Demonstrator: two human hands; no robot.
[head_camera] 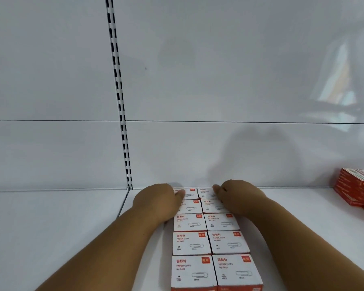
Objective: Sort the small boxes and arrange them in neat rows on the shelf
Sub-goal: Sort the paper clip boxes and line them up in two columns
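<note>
Ahead of you a white back panel, slotted upright left of centre, red packs stacked far right

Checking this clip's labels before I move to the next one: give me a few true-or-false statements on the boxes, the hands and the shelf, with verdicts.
1. The white paper clip boxes lie in two columns running toward the back panel. True.
2. The left hand is at the left column's far end, its thumb on the rearmost box. True.
3. The right hand holds a red box in the air. False: it rests on the right column's far end.
4. The red boxes are stacked at the shelf's left end. False: they are at the right edge.
5. The paper clip boxes' printed tops face up. True.
</note>
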